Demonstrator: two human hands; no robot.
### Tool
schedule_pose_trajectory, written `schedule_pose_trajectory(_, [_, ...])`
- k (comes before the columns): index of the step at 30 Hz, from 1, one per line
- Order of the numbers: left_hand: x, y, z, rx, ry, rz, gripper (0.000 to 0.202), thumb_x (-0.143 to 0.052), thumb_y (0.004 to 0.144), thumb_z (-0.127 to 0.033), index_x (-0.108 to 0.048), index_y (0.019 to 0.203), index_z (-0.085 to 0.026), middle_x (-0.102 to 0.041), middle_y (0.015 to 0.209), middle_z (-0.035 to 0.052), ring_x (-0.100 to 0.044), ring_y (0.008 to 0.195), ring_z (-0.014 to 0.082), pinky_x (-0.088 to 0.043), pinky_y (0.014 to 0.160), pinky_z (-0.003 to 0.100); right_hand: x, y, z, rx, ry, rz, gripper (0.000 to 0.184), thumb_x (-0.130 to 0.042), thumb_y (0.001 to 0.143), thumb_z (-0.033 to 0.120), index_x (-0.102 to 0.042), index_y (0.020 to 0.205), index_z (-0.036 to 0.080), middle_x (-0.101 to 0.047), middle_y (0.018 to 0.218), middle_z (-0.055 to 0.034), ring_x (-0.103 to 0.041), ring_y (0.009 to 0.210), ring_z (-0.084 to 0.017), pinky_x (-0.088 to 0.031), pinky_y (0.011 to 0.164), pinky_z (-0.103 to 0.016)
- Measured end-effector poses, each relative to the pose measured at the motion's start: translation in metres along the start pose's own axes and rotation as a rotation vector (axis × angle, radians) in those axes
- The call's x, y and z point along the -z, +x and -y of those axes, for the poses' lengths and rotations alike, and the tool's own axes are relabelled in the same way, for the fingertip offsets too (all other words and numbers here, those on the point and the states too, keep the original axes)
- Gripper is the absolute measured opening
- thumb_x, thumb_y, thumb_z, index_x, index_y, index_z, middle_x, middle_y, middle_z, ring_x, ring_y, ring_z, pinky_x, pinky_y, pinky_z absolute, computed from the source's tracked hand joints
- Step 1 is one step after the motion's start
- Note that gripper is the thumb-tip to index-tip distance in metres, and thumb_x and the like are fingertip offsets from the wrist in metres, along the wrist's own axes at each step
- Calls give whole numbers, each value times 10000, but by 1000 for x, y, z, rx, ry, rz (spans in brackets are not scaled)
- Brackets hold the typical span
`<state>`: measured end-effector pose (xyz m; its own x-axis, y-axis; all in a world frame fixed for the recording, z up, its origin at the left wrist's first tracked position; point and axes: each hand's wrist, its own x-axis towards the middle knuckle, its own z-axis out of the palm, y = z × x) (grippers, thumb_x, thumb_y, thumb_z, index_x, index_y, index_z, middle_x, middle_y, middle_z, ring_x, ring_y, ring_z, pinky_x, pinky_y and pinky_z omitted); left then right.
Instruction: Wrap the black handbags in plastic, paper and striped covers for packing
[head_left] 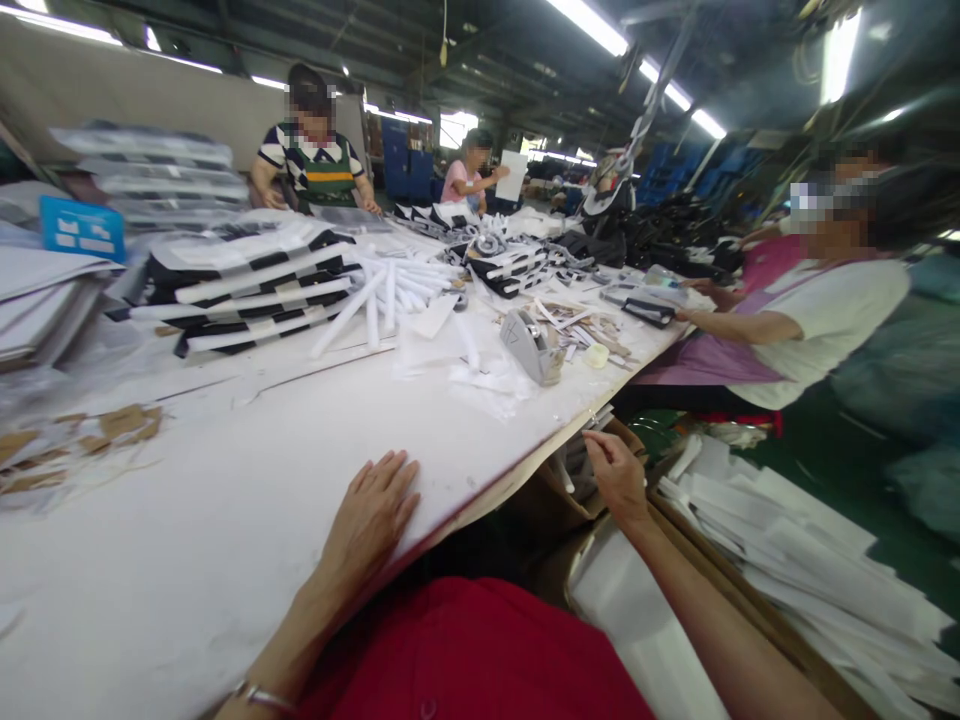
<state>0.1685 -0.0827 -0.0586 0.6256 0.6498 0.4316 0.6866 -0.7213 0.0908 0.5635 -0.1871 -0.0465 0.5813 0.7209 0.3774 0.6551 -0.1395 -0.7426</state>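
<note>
My left hand point(370, 516) lies flat on the white table point(225, 480) near its front edge, fingers stretched out and holding nothing. My right hand point(616, 470) reaches below the table's edge into a cardboard box point(667, 520). Its fingers curl downward over something in the box that I cannot make out. White folded paper strips point(795, 550) fill the box to the right of that hand.
A grey tape dispenser point(534, 345) stands mid-table. Stacks of black-and-white folded items point(247, 285) and white paper rolls point(390, 290) lie further back. A person in a white shirt point(825, 310) works at the right edge; two more people stand at the far end.
</note>
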Motion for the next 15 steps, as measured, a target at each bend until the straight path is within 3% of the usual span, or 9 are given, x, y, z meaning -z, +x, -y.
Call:
schedule_pose_trajectory(3, [-1,0,2,-25,33,-13,433,-333,988,-370,-589,1288,-190,-582,1372,117,-534,1274,275,-419,1059,478,-4,34,9,182,-52,86,300,-539,831,309,-697,1062,202,-663,1189,-117,-554,1180,-282,-348,1115,-454])
schedule_pose_trajectory(8, [-2,-1,5,-57,73,-51,431,-334,991,-368,-594,1285,-191,-594,1360,113,-552,1254,271,-431,1047,472,-20,51,9,185,2,236,339,-647,662,167,-736,982,231,-698,1147,-70,-563,1176,-280,-343,1132,-450])
schedule_pose_trajectory(11, [-5,-2,6,-54,62,-73,430,-334,991,-380,-601,1279,-204,-595,1360,108,-553,1254,271,-433,1046,470,-20,42,0,112,55,217,260,-674,694,231,-740,944,255,-716,1087,-56,-589,1133,-277,-371,1111,-436])
schedule_pose_trajectory(15, [-10,-4,8,-48,50,-68,435,-337,989,-400,-594,1292,-222,-589,1368,102,-546,1262,271,-424,1057,469,-8,44,-28,-134,143,20,262,-642,760,382,-693,964,226,-700,1064,-100,-596,1094,-301,-418,1054,-466])
